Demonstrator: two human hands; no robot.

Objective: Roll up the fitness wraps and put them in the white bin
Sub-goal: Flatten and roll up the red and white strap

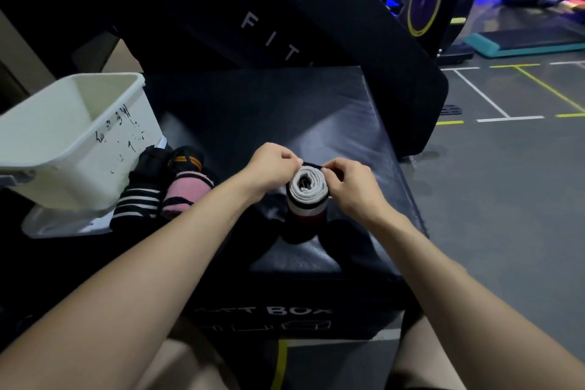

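Rolled wrap (pixel 307 196) upright on padded box (pixel 348 123), between left hand (pixel 272 166) and right hand (pixel 351 187), loose wraps (pixel 164 187) left of it, bin (pixel 63 136) farther left

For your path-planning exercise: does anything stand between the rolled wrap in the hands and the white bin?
Nothing blocks an upward-left carry. The rolled wrap is gripped by both hands; three other wraps lie on the black box beside the white bin, low between them, below its open rim.
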